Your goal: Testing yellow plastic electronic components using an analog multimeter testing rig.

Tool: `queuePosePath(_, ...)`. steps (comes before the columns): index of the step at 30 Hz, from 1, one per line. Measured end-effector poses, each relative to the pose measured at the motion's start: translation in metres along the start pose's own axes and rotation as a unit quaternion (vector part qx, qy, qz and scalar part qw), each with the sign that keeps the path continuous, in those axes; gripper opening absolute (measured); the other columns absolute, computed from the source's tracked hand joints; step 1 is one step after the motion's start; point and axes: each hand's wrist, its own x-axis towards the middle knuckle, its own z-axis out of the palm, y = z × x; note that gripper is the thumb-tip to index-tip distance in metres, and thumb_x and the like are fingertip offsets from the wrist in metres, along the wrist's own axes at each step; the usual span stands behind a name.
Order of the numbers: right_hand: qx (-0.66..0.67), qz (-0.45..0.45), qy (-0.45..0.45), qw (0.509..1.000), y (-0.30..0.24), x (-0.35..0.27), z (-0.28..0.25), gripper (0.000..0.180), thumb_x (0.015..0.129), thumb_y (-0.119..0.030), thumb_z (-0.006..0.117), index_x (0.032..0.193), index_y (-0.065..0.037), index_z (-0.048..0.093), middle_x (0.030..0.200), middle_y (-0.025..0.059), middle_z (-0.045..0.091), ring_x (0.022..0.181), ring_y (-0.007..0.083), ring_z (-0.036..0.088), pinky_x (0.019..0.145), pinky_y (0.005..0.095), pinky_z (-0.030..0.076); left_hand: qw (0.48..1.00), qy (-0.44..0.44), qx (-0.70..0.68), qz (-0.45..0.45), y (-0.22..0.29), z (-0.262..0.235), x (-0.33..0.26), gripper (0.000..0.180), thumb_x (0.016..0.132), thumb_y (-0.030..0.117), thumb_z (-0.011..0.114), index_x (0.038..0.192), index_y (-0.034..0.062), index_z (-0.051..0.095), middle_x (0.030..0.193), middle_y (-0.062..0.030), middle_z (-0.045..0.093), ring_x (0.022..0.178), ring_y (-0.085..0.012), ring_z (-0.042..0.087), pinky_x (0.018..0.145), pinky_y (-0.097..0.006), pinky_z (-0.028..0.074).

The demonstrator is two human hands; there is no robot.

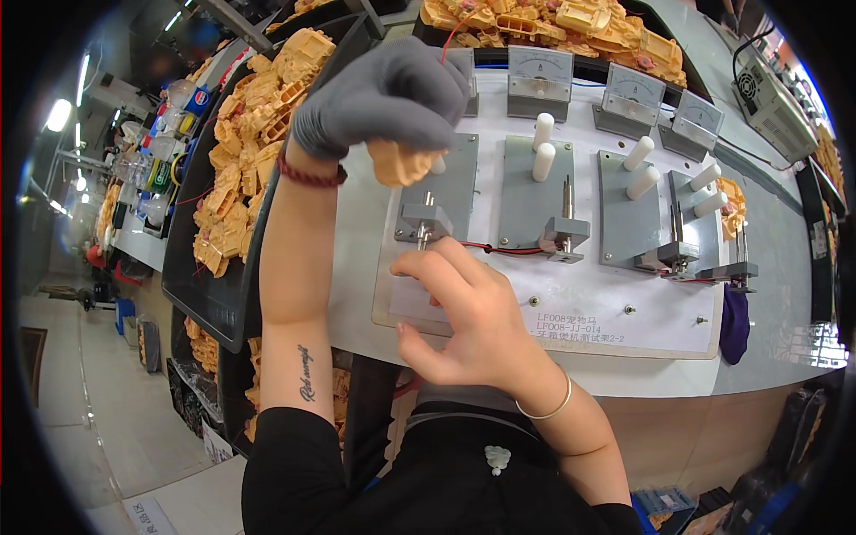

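Observation:
My left hand [388, 98], in a grey glove, is closed around a tan-orange moulded plastic part [403, 165]. The part's lower end sticks out below the fingers; the rest is hidden. A red wire rises beside the knuckles. It hovers over the leftmost grey plate [455, 178] of a test fixture, by a white peg largely covered. My bare right hand [473, 312] is just in front of that plate's grey block with metal pins [425, 221]. Thumb and fingers are apart, with nothing visible between them. Whether a fingertip touches the block I cannot tell.
Three more plates with white pegs [542, 163] and pin blocks [565, 234] stand rightward on the white board [624, 334]. Analog meters [539, 76] line the back. Black trays heaped with tan-orange parts [236, 178] are left and behind. A metal-cased device [774, 107] sits far right.

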Motion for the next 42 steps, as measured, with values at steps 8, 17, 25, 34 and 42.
queuePosePath(8, 0.006, -0.014, -0.016, 1.000, 0.003, 0.002, 0.000, 0.041, 0.061, -0.009, 0.068, 0.100, -0.002, 0.059, 0.083, 0.0096, 0.054, 0.062, 0.0210, 0.053, 0.054, 0.0299, 0.047, 0.972, 0.164, 0.164, 0.034, -0.005, 0.029, -0.016, 0.031, 0.094, 0.028, 0.050, 0.086, 0.0013, 0.064, 0.096, -0.0117, 0.062, 0.087, -0.0289, 0.058, 0.080, -0.035, 0.047)
queuePosePath(17, -0.019, 0.046, -0.020, 0.999, -0.006, -0.002, -0.003, 0.062, 0.062, -0.012, 0.071, 0.120, 0.000, 0.054, 0.091, 0.0121, 0.059, 0.057, 0.0195, 0.053, 0.050, 0.0295, 0.045, 0.938, 0.338, -0.070, 0.029, 0.006, 0.059, -0.063, 0.044, 0.104, 0.034, 0.032, 0.121, 0.0039, 0.058, 0.120, -0.0084, 0.062, 0.112, -0.0216, 0.058, 0.101, -0.036, 0.040)
queuePosePath(25, -0.181, 0.090, 0.199, 0.959, -0.007, -0.039, -0.058, 0.065, 0.071, -0.008, 0.069, 0.130, 0.001, 0.044, 0.104, 0.0081, 0.049, 0.083, 0.0150, 0.046, 0.067, 0.0269, 0.037, 0.932, -0.003, -0.359, -0.043, 0.078, 0.134, -0.234, 0.043, 0.093, 0.035, 0.058, 0.098, -0.0061, 0.067, 0.095, -0.0181, 0.067, 0.090, -0.0318, 0.064, 0.082, -0.041, 0.049)
queuePosePath(34, -0.276, 0.035, 0.161, 0.947, 0.010, -0.037, -0.045, 0.063, 0.071, -0.006, 0.073, 0.127, -0.002, 0.046, 0.117, 0.0099, 0.051, 0.080, 0.0166, 0.051, 0.060, 0.0258, 0.040, 0.529, 0.414, -0.256, -0.695, 0.000, 0.344, -0.406, 0.029, 0.090, 0.027, 0.058, 0.099, 0.0001, 0.065, 0.087, -0.0084, 0.067, 0.080, -0.0165, 0.062, 0.075, -0.030, 0.049)
queuePosePath(42, -0.224, 0.061, 0.169, 0.958, 0.009, -0.037, -0.041, 0.060, 0.072, -0.005, 0.071, 0.126, -0.002, 0.046, 0.118, 0.0080, 0.051, 0.082, 0.0159, 0.052, 0.062, 0.0258, 0.039, 0.274, 0.735, -0.505, -0.359, -0.161, 0.457, -0.488, 0.029, 0.096, 0.021, 0.051, 0.119, 0.0046, 0.058, 0.120, -0.0060, 0.062, 0.110, -0.0146, 0.055, 0.095, -0.029, 0.045)
